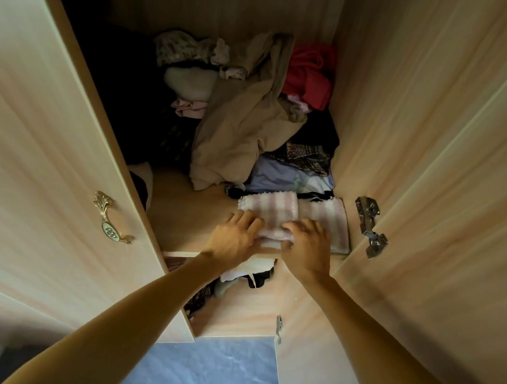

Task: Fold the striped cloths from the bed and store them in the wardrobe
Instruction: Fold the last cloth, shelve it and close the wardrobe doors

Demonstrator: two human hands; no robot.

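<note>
Both hands hold a folded striped cloth (270, 210) on the wardrobe (442, 151) shelf (179, 214). Left hand (235, 237) grips its left end, fingers on top, thumb at the front edge. Right hand (307, 246) grips its right end, fingers bent over it. Second cloth (331, 220), folded, lies just right of the right hand, touching the first. Loose clothes pile (240, 132) sits beyond the hands. Hinge (369, 226) is further right, door handle (111, 219) well left.
</note>
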